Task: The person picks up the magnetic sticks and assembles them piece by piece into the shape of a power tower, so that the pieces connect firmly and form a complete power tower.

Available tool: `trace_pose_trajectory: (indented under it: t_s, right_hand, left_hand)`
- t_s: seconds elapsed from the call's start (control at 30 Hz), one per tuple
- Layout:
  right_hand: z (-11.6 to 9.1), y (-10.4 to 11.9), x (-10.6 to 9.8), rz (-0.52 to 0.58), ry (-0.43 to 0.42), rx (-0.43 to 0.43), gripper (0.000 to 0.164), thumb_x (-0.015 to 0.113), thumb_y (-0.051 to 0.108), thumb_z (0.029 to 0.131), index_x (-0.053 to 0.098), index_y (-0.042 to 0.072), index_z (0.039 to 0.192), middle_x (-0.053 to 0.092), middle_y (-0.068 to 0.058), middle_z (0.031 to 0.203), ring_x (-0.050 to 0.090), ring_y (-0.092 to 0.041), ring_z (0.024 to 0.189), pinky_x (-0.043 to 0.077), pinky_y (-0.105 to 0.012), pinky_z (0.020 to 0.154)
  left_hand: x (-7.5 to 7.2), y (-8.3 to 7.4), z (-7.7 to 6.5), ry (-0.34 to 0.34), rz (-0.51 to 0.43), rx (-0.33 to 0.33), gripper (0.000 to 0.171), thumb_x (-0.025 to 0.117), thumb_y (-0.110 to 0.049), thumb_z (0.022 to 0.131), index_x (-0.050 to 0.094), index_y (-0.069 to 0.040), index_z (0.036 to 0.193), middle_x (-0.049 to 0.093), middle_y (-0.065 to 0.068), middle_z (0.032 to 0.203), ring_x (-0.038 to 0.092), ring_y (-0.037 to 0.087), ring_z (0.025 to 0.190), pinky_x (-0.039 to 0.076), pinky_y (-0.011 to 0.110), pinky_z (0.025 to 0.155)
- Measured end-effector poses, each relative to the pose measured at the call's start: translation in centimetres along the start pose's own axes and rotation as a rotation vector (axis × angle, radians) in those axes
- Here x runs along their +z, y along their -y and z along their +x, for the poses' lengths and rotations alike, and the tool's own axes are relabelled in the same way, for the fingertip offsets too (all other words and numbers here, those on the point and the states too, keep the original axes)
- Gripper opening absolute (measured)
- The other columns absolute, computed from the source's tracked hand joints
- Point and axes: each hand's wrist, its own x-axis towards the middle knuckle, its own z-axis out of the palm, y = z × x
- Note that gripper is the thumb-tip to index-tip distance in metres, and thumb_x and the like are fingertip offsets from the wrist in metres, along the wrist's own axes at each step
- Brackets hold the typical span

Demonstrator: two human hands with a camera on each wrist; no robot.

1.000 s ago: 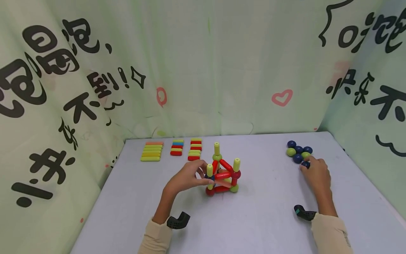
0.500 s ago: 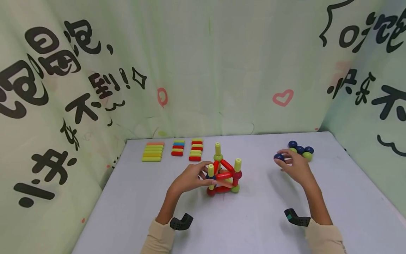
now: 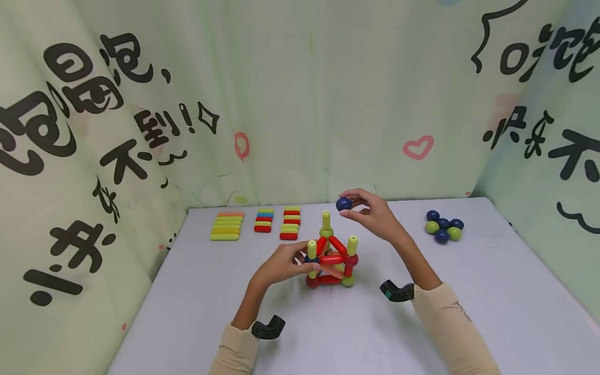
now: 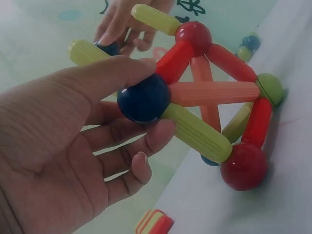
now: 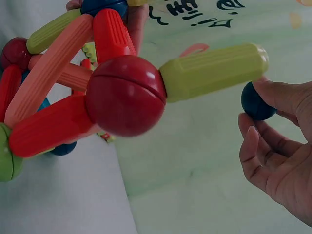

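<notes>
Currently left hand (image 3: 281, 263) pinches a blue joint ball (image 4: 144, 97) on the rod structure (image 3: 330, 258); right hand (image 3: 372, 216) holds a loose blue ball (image 3: 344, 203) in its fingertips, just above the top green rod (image 3: 326, 219).

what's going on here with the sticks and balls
A person is working on a small frame of coloured sticks and balls on a table. The left hand holds the frame at a blue ball joint. The right hand pinches a loose blue ball in the air beside the top of the frame's rear upright stick. Spare sticks lie in rows at the back left; more balls sit clustered at the right.
</notes>
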Motion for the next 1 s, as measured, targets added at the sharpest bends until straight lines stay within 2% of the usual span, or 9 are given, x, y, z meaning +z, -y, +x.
trace_pose_trajectory:
  t_s: [0.17,0.3,0.43,0.6,0.7,0.83,0.93,1.0]
  right_hand:
    - [1.3,0.6,1.5,-0.071,0.028,-0.072,0.042,0.072,0.021,0.089,0.061,0.011,0.129,0.065,-0.012,0.116,0.062,-0.024,0.097,0.056,-0.03,0.078]
    - [1.7,0.7,2.2,-0.084,0.058,-0.091,0.043,0.072,0.021,0.089,0.061,0.012,0.13,0.065,-0.012,0.118,0.063,-0.025,0.098,0.057,-0.038,0.079]
    - [1.8,0.8,2.4,-0.093,0.057,-0.09,0.047,0.072,0.024,0.089,0.059,0.013,0.133,0.065,-0.013,0.119,0.064,-0.026,0.098,0.057,-0.034,0.075]
    - [1.1,0.0,1.6,-0.063,0.002,-0.047,0.048,0.07,0.025,0.091,0.056,0.012,0.135,0.065,-0.014,0.117,0.065,-0.026,0.098,0.055,-0.029,0.075]
    - [0.3,-1.4,0.6,-0.071,-0.076,0.0,0.041,0.065,0.027,0.094,0.059,0.01,0.131,0.066,-0.014,0.116,0.066,-0.025,0.095,0.054,-0.025,0.075]
    - [-1.3,-4.9,-1.3,-0.137,-0.269,0.096,0.032,0.061,0.029,0.097,0.065,0.005,0.118,0.068,-0.016,0.108,0.065,-0.014,0.081,0.049,-0.014,0.066]
    - [-3.3,-8.3,-2.9,-0.237,-0.445,0.188,0.026,0.061,0.022,0.097,0.068,0.001,0.109,0.068,-0.018,0.102,0.064,-0.012,0.073,0.046,-0.012,0.059]
    - [-4.8,-10.3,-4.0,-0.304,-0.542,0.258,0.022,0.061,0.015,0.095,0.069,-0.003,0.106,0.068,-0.022,0.101,0.065,-0.02,0.076,0.049,-0.019,0.066]
  left_hand:
    - [0.2,0.2,0.1,0.012,-0.027,0.02,0.052,0.071,-0.034,0.089,0.057,-0.01,0.133,0.065,0.001,0.104,0.058,0.014,0.091,0.052,0.022,0.074]
    - [0.2,0.3,0.0,0.019,-0.042,0.016,0.048,0.07,-0.033,0.09,0.058,-0.011,0.13,0.064,0.001,0.104,0.058,0.015,0.093,0.053,0.023,0.075]
    - [0.0,0.3,0.0,0.012,-0.045,0.002,0.054,0.071,-0.035,0.089,0.054,-0.013,0.135,0.065,0.001,0.108,0.059,0.014,0.094,0.053,0.024,0.077]
    - [-0.3,0.3,0.0,0.006,-0.077,-0.015,0.064,0.073,-0.037,0.087,0.048,-0.013,0.14,0.065,0.006,0.113,0.061,0.014,0.094,0.054,0.024,0.079]
    - [-0.4,0.2,0.0,0.005,-0.102,-0.007,0.059,0.075,-0.034,0.086,0.05,-0.013,0.136,0.065,0.007,0.112,0.062,0.015,0.094,0.055,0.026,0.08]
    - [-0.6,0.3,-0.2,0.009,-0.137,-0.019,0.054,0.076,-0.029,0.086,0.052,-0.011,0.131,0.064,0.008,0.109,0.062,0.016,0.093,0.055,0.027,0.082]
    - [-0.6,0.4,-0.3,0.061,-0.211,-0.039,0.053,0.076,-0.024,0.086,0.051,-0.01,0.13,0.063,0.008,0.108,0.064,0.015,0.092,0.056,0.028,0.083]
    - [-0.6,0.5,-0.4,0.121,-0.295,-0.042,0.05,0.074,-0.018,0.088,0.049,-0.007,0.129,0.064,0.012,0.109,0.067,0.017,0.093,0.057,0.03,0.085]
